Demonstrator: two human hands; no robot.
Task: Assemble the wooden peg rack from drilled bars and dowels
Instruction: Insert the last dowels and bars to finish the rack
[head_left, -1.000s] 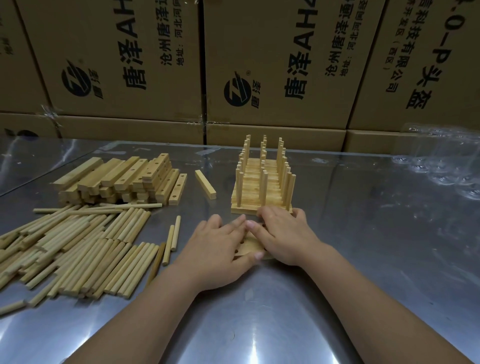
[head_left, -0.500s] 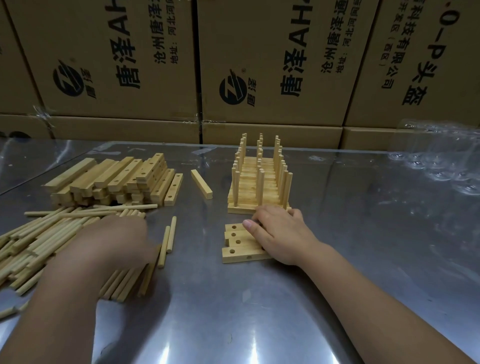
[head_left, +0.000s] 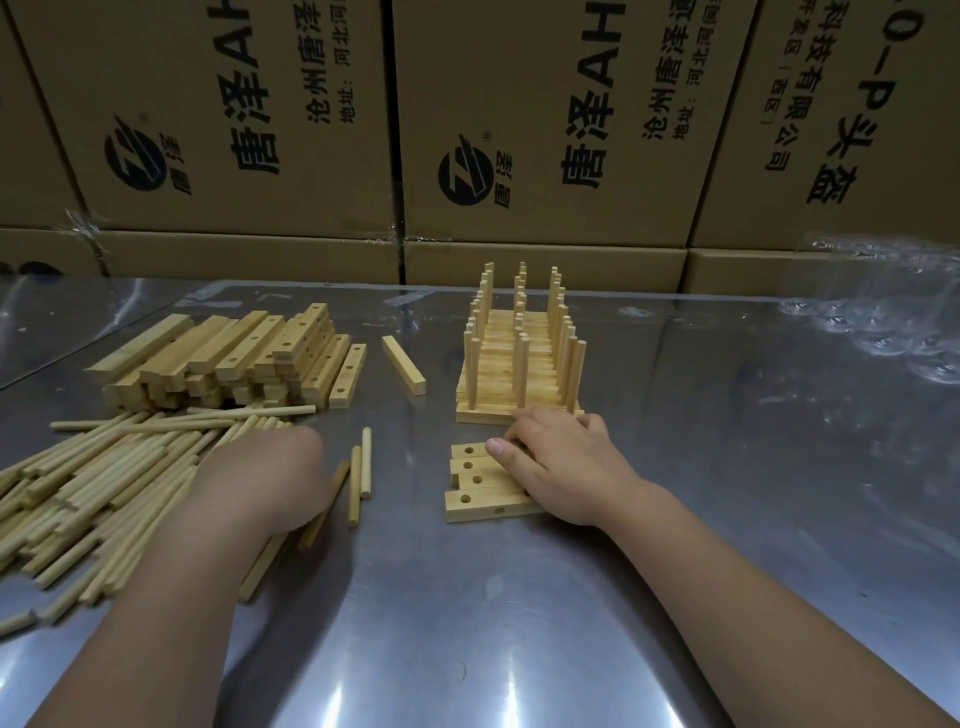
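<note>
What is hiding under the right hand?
Drilled bars lie side by side under the right hand. Their left ends, with holes, show. Their right ends are covered.

The counter (head_left: 519, 597) is polished metal, glossy with soft reflections. The dowels (head_left: 98, 483) and drilled bars (head_left: 483, 480) are pale, matt, smooth-sanded wood. Behind stand matt brown cardboard boxes (head_left: 561, 119), taped with shiny clear plastic, and clear glossy plastic packaging (head_left: 893, 317).
</note>
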